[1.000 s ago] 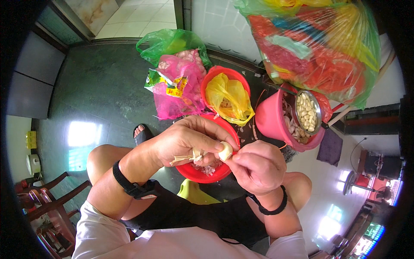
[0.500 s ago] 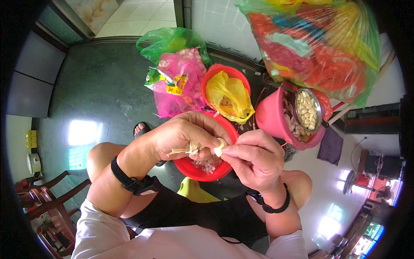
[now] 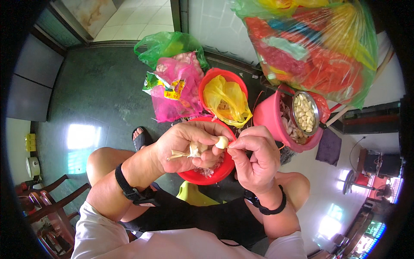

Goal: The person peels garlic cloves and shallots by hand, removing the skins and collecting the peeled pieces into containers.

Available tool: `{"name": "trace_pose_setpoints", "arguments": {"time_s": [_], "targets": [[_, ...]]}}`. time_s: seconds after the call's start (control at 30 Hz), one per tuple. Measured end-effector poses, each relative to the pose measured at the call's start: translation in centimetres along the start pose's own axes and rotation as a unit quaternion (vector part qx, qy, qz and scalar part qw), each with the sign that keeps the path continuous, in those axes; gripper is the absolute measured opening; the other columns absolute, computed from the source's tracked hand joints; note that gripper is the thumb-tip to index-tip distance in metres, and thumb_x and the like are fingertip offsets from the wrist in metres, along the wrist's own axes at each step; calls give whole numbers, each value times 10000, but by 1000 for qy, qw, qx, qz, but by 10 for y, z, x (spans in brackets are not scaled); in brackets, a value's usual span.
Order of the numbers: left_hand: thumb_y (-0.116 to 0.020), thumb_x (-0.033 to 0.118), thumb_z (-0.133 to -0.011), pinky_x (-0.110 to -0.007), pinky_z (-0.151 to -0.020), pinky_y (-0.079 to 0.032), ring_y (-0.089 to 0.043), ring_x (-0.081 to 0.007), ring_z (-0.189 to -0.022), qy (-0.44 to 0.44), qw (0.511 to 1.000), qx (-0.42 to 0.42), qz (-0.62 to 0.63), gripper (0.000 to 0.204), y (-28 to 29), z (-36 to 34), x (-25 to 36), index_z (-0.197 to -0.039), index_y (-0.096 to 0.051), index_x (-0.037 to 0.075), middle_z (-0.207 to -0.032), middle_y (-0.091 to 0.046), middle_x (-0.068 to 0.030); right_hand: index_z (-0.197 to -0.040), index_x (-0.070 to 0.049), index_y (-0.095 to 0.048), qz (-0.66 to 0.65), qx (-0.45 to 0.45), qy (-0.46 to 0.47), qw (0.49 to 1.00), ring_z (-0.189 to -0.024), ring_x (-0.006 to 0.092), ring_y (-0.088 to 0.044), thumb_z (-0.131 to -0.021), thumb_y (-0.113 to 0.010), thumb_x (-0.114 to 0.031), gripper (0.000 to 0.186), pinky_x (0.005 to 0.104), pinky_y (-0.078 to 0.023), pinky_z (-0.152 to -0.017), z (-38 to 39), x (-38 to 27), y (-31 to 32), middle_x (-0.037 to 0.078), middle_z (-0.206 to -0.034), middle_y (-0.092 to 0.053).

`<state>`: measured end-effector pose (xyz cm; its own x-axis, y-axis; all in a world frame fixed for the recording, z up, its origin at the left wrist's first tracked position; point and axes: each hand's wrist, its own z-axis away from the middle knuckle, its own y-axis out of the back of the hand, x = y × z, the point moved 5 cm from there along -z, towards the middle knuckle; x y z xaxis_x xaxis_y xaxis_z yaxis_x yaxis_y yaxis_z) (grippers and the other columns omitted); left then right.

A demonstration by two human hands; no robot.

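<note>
A pale peeled garlic clove sits between the thumb and forefinger of my left hand. The same palm also holds part of a garlic bulb with its dry stalk sticking out to the left. My right hand is closed in a pinch at the right edge of the clove; whether a scrap of skin is between its fingertips is too small to tell. Both hands are over a red basin with papery garlic skins in it, partly hidden by my hands.
Beyond stand a red bucket with a yellow bag, a pink net sack of garlic, and a green bag. At right, a metal bowl of peeled cloves rests on a pink bucket, below a big bag.
The thumb and finger of my right hand have shifted slightly down and outward along the clove's edge. More of the clove shows now. My left hand keeps its hold.
</note>
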<state>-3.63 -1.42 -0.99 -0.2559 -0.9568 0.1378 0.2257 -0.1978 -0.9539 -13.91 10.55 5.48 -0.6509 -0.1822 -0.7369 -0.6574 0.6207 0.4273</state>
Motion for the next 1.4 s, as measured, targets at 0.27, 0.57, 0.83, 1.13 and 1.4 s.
{"name": "trace_pose_setpoints", "arguments": {"time_s": [0.27, 0.57, 0.83, 1.13, 1.4], "targets": [[-574, 54, -1000, -288, -539, -388, -522, -166, -593, -9, 998, -51, 40, 238, -7, 5, 1, -1214, -609, -44, -894, -687, -141, -999, -27, -668, -11, 6, -8, 1000, -804, 257, -659, -930, -770, -50, 126, 338, -543, -689, 1, 6, -4, 120, -952, -646], [-561, 179, -1083, -299, -536, -407, -539, -163, -571, -45, 994, 43, -85, 238, 0, 6, -3, -1208, -619, -15, -960, -735, -163, -1015, -10, -645, -29, 45, -83, 995, -794, 208, -649, -946, -730, -3, 109, 298, -532, -691, 2, 15, -9, 118, -957, -637], [-526, 300, -1110, -266, -489, -387, -555, -167, -583, -40, 991, 75, -106, 329, 0, 7, -5, -1198, -632, 1, -922, -727, -160, -1018, -2, -640, -28, 58, -88, 994, -786, 213, -649, -952, -715, 3, 101, 309, -531, -691, -1, 18, -9, 122, -959, -634], [-464, 434, -1123, -269, -480, -367, -522, -161, -575, -41, 987, 98, -121, 458, -7, 10, -2, -1129, -633, 9, -828, -666, -113, -1020, -13, -652, -29, 55, -67, 996, -777, 211, -647, -967, -718, -43, 90, 311, -529, -707, 0, 17, -9, 116, -949, -642], [-471, 464, -1116, -250, -466, -375, -547, -150, -578, -38, 984, 103, -142, 472, -9, 12, -2, -1067, -642, 27, -789, -656, -93, -1062, -30, -697, 7, 64, -70, 995, -820, 227, -680, -897, -733, 29, 179, 324, -554, -698, -6, 13, -4, 116, -1002, -655]]}}
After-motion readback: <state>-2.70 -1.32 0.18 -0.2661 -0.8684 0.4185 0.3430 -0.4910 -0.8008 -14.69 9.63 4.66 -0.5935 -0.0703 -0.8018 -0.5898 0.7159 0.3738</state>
